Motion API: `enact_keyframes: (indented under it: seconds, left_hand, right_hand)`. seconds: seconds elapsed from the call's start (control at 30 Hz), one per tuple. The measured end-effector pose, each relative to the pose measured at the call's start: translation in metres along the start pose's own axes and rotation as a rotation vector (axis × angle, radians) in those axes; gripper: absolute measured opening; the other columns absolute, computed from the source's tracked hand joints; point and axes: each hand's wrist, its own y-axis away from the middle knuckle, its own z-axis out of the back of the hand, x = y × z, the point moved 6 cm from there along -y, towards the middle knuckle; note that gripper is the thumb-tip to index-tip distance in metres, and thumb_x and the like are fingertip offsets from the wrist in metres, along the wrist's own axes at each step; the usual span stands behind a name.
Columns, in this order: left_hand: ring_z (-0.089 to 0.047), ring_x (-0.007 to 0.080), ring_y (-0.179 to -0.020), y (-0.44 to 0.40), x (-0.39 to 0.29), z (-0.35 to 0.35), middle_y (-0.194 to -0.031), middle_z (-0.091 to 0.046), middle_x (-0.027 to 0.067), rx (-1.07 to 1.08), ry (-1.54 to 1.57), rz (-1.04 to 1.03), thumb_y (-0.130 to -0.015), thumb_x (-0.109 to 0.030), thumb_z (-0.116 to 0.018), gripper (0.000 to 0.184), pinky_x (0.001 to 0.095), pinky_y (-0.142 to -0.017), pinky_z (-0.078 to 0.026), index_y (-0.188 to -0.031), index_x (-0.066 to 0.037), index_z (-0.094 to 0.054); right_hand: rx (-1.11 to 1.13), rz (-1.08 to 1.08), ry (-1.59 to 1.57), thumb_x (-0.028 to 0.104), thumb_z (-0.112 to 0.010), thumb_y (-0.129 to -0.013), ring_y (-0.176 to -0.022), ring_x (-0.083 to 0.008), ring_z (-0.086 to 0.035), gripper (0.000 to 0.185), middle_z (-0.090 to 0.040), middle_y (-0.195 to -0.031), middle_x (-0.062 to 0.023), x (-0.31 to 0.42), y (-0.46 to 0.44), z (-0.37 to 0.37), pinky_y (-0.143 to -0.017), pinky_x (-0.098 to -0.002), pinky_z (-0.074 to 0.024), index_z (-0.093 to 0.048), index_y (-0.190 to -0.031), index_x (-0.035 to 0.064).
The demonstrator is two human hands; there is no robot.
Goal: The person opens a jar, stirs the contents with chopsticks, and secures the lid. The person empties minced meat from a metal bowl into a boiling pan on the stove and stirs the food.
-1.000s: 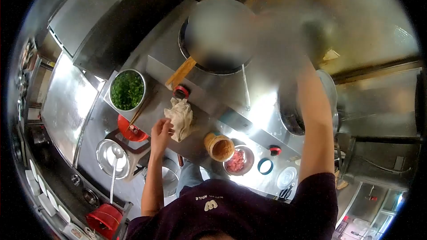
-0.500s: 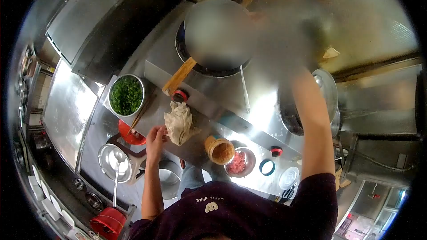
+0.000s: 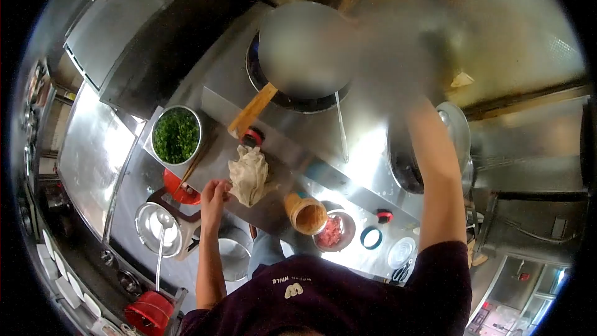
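Taken from the middle of the view, the steel worktop (image 3: 367, 134) runs beneath nearly everything, with the wok (image 3: 311, 105) at twelve o'clock and a blurred, pale round shape (image 3: 305, 50) over its mouth; what is cooking there, or how far it has got, cannot be told. The wooden handle (image 3: 252, 112) slants from the wok toward seven o'clock. At three o'clock a dark pan (image 3: 403, 165) lies partly behind the right forearm (image 3: 440, 174); the right hand is lost in the blur near the wok, so its grip cannot be told. The metal bowl (image 3: 199, 143) at nine o'clock is well filled with greens (image 3: 176, 135), which look already chopped. At eight o'clock sits the crumpled cloth (image 3: 249, 175), with the left hand (image 3: 214, 197) at its near-left edge, fingers loosely curled, about half closed; whether they pinch the fabric cannot be told. At six o'clock the jar (image 3: 297, 202) leans, opened, its brown contents showing. Beside it at five o'clock, a smaller bowl (image 3: 351, 230) holds pink meat (image 3: 329, 233), seemingly raw, so that portion looks uncooked and waiting.
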Motion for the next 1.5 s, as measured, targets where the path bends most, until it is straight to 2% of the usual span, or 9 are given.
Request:
enact_keyframes:
  seconds: [0.2,0.33,0.47,0.5,0.6,0.73,1.0,1.1,1.5]
  left_hand:
    - [-0.05,0.0085,-0.062,-0.007,0.001,-0.003,-0.076,-0.055,0.0019,0.009,-0.027,-0.017,-0.087,-0.021,-0.047,0.02,0.0201,-0.058,-0.04,-0.088,-0.002,-0.053]
    - [-0.049,0.0085,-0.062,-0.009,0.008,0.001,-0.075,-0.055,0.0018,-0.024,0.016,-0.009,-0.086,-0.022,-0.048,0.021,0.02,-0.058,-0.04,-0.088,-0.002,-0.053]
    - [-0.049,0.0082,-0.062,-0.007,0.013,-0.004,-0.075,-0.054,0.0015,0.067,-0.06,-0.02,-0.086,-0.021,-0.048,0.02,0.0198,-0.058,-0.039,-0.088,-0.001,-0.054]
    - [-0.049,0.008,-0.063,-0.003,0.009,-0.004,-0.074,-0.054,0.0013,0.076,-0.052,-0.025,-0.086,-0.02,-0.048,0.02,0.0198,-0.058,-0.039,-0.087,-0.001,-0.054]
    - [-0.048,0.0076,-0.063,-0.008,0.012,-0.001,-0.073,-0.053,0.0007,0.036,-0.021,-0.033,-0.087,-0.02,-0.048,0.02,0.0196,-0.058,-0.039,-0.087,-0.001,-0.054]
    - [-0.048,0.0075,-0.064,0.003,-0.003,-0.007,-0.073,-0.053,0.0005,0.023,-0.081,-0.032,-0.087,-0.02,-0.047,0.019,0.0195,-0.059,-0.039,-0.087,-0.001,-0.054]
    - [-0.049,0.0079,-0.064,-0.008,0.003,-0.002,-0.075,-0.055,0.0012,0.007,-0.058,-0.03,-0.086,-0.021,-0.048,0.021,0.0199,-0.059,-0.04,-0.089,-0.001,-0.055]
    - [-0.049,0.008,-0.064,-0.008,-0.004,-0.002,-0.076,-0.055,0.0012,0.026,-0.049,-0.062,-0.086,-0.021,-0.048,0.021,0.0202,-0.059,-0.04,-0.09,-0.001,-0.055]
    - [-0.05,0.0093,-0.066,0.012,-0.01,-0.02,-0.076,-0.054,0.0025,0.095,-0.122,-0.097,-0.086,-0.019,-0.048,0.021,0.0214,-0.061,-0.04,-0.094,0.0,-0.052]
  right_hand:
    - [-0.017,0.077,-0.335,0.018,-0.057,-0.079,-0.063,-0.017,-0.062,0.018,-0.063,-0.075,-0.0104,-0.007,-0.008,-0.031,-0.06,-0.028,-0.0479,-0.061,-0.085,0.0019]
    - [-0.013,0.103,0.073,0.021,-0.057,-0.078,-0.067,-0.0177,-0.06,0.021,-0.063,-0.075,-0.0108,0.007,0.014,-0.018,-0.063,-0.0295,-0.0477,-0.061,-0.085,0.0019]
    - [0.025,0.103,-0.287,0.023,-0.059,-0.076,-0.07,-0.0211,-0.06,0.021,-0.062,-0.078,-0.0136,-0.011,-0.011,-0.044,-0.068,-0.0312,-0.0472,-0.062,-0.083,0.0037]
    - [-0.154,0.164,0.043,0.024,-0.058,-0.076,-0.071,-0.0241,-0.06,0.022,-0.063,-0.08,-0.0132,-0.005,-0.008,-0.013,-0.071,-0.0322,-0.0463,-0.063,-0.084,0.0047]
    - [-0.08,0.281,0.114,0.023,-0.056,-0.077,-0.074,-0.026,-0.06,0.021,-0.063,-0.082,-0.0139,0.016,0.021,-0.028,-0.073,-0.0321,-0.0456,-0.063,-0.086,0.0056]
    - [-0.06,-0.04,-0.166,0.018,-0.054,-0.08,-0.069,-0.0201,-0.062,0.021,-0.063,-0.08,-0.0118,-0.008,0.01,-0.011,-0.064,-0.0286,-0.0475,-0.061,-0.09,0.002]
    - [-0.259,-0.111,-0.376,0.014,-0.053,-0.082,-0.064,-0.0164,-0.062,0.017,-0.062,-0.076,-0.0097,-0.021,-0.016,-0.016,-0.057,-0.0257,-0.049,-0.059,-0.087,-0.0014]
    - [0.093,0.03,-0.576,0.015,-0.053,-0.082,-0.063,-0.0154,-0.062,0.017,-0.062,-0.076,-0.0101,0.011,0.002,-0.043,-0.057,-0.0235,-0.0493,-0.059,-0.086,-0.0011]
    - [0.045,-0.145,-0.398,0.019,-0.056,-0.081,-0.061,-0.014,-0.061,0.023,-0.062,-0.076,-0.0088,-0.051,-0.019,0.004,-0.057,-0.0243,-0.0485,-0.059,-0.09,-0.0015]
